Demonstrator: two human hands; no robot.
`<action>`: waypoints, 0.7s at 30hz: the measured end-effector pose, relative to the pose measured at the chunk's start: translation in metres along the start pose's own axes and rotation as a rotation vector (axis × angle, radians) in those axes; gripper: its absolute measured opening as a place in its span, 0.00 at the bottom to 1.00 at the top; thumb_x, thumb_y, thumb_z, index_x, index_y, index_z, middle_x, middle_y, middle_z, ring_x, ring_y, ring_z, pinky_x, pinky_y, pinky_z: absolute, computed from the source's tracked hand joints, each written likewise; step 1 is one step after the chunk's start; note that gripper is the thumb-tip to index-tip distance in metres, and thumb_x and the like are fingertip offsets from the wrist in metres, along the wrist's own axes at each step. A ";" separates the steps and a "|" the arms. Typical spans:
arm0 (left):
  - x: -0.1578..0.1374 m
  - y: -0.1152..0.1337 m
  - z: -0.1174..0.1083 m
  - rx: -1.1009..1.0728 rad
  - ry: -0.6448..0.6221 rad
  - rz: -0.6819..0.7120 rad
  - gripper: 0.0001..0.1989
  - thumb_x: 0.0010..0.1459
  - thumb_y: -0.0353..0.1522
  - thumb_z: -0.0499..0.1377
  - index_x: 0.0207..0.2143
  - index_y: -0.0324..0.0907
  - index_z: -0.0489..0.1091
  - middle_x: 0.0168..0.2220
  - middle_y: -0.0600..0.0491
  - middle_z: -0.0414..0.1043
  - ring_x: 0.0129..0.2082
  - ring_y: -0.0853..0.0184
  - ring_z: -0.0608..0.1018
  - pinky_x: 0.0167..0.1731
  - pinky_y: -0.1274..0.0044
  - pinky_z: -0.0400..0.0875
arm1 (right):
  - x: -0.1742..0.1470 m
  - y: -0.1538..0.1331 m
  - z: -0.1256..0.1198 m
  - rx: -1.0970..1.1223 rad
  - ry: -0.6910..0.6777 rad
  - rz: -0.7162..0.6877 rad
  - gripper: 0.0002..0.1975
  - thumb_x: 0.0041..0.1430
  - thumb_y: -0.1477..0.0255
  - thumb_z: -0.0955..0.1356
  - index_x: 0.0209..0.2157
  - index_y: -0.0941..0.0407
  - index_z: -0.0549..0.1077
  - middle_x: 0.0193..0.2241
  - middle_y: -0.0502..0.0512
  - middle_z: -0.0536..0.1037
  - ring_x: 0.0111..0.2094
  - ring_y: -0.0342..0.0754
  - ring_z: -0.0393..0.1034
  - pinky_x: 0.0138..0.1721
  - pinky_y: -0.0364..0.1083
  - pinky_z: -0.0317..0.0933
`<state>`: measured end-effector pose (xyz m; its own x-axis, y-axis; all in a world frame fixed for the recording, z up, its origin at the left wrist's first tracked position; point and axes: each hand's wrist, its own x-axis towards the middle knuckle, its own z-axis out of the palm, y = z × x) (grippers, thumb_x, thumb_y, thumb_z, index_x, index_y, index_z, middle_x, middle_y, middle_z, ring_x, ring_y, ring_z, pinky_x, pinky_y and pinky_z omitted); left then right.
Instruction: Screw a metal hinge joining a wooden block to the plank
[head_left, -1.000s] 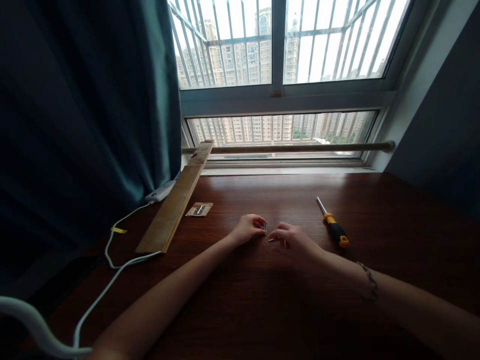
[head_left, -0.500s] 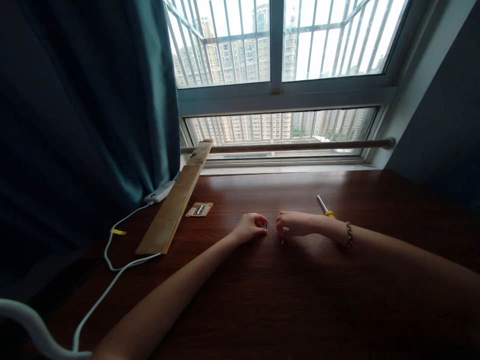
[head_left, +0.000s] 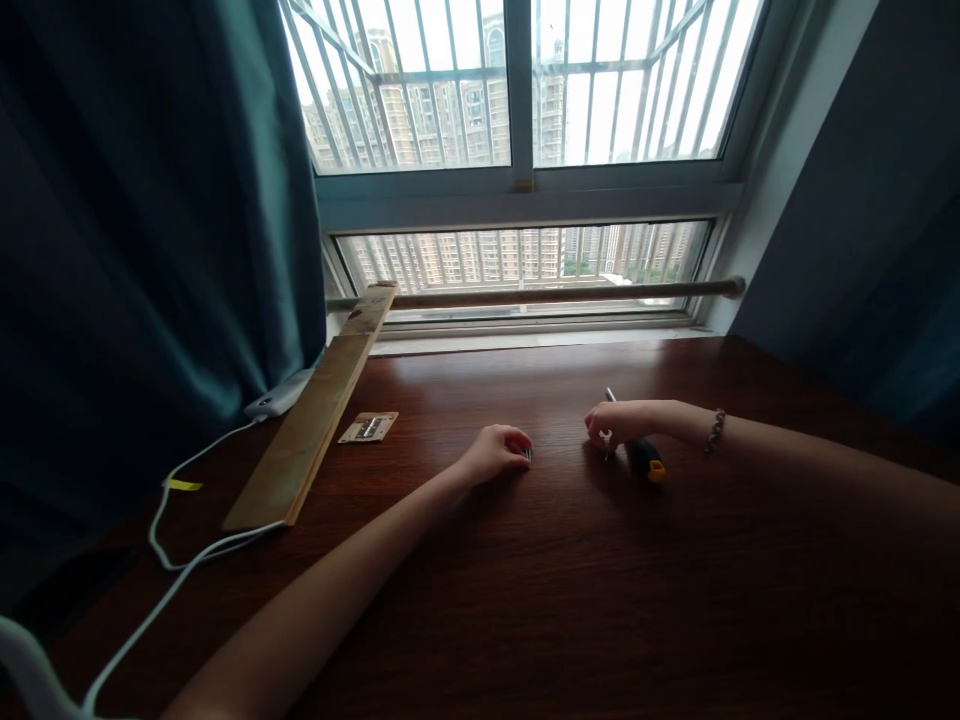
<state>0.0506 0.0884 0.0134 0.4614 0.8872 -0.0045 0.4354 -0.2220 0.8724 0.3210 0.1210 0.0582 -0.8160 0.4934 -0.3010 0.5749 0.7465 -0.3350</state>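
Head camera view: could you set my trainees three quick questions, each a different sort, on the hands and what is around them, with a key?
1. Multiple choice: which tool does the right hand partly hide?
a) hammer
b) screwdriver
c) saw
2. True or false: the left hand is gripping the wooden plank.
3. Fill in: the bracelet is on the ____ wrist.

Key:
1. b
2. False; it pinches a small object, too little of which shows to identify.
3. right
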 end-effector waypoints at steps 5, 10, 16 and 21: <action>0.021 0.005 0.020 0.006 -0.022 0.031 0.15 0.36 0.30 0.64 0.31 0.35 0.72 0.26 0.51 0.73 0.27 0.69 0.74 0.30 0.78 0.68 | -0.010 0.008 -0.001 -0.021 0.026 0.042 0.09 0.42 0.82 0.65 0.27 0.59 0.75 0.30 0.53 0.74 0.27 0.41 0.64 0.27 0.38 0.55; 0.043 0.020 0.048 0.050 -0.044 0.075 0.15 0.35 0.29 0.64 0.31 0.35 0.73 0.26 0.51 0.73 0.27 0.69 0.74 0.30 0.78 0.69 | -0.013 0.003 -0.001 -0.069 0.083 0.042 0.12 0.43 0.83 0.64 0.30 0.57 0.75 0.30 0.52 0.74 0.29 0.42 0.65 0.29 0.38 0.56; 0.062 0.035 0.076 0.067 -0.061 0.132 0.14 0.36 0.28 0.64 0.31 0.35 0.73 0.28 0.50 0.74 0.28 0.68 0.74 0.30 0.78 0.68 | -0.024 -0.003 -0.004 -0.060 0.196 0.087 0.15 0.42 0.83 0.66 0.34 0.56 0.74 0.30 0.51 0.75 0.31 0.43 0.67 0.32 0.40 0.57; 0.071 0.037 0.091 0.073 -0.054 0.169 0.16 0.36 0.28 0.65 0.32 0.34 0.73 0.29 0.49 0.74 0.28 0.67 0.74 0.31 0.77 0.68 | -0.035 -0.001 0.002 -0.077 0.394 0.135 0.13 0.44 0.83 0.65 0.32 0.57 0.74 0.28 0.52 0.75 0.29 0.44 0.67 0.32 0.41 0.56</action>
<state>0.1699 0.1064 0.0004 0.5729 0.8121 0.1108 0.4020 -0.3962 0.8255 0.3492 0.1021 0.0668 -0.7026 0.7109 0.0319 0.6843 0.6872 -0.2437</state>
